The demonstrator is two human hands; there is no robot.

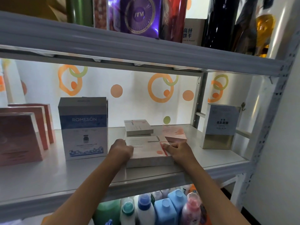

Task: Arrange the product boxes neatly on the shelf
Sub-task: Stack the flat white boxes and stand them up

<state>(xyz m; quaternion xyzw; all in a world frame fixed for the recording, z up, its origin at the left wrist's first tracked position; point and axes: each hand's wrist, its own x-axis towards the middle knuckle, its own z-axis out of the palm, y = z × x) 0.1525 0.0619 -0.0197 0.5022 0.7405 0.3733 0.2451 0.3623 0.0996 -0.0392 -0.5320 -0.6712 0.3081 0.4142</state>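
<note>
A flat white-and-pink box [146, 147] lies near the front edge of the white middle shelf [48, 176]. My left hand [121, 149] grips its left edge with curled fingers. My right hand [177, 151] holds its right edge, thumb on the top face. Behind it a similar flat grey-white box [138, 127] lies on the shelf, and a thin pink box [175, 133] lies to the right of that. A tall blue-and-white ROMESON box [83, 127] stands upright to the left.
Several pink boxes [24, 133] stand in a row at the far left. A white-and-gold box [219, 125] stands at the right by the shelf post [266, 127]. The upper shelf [129, 46] overhangs closely. Detergent bottles [162, 207] fill the shelf below.
</note>
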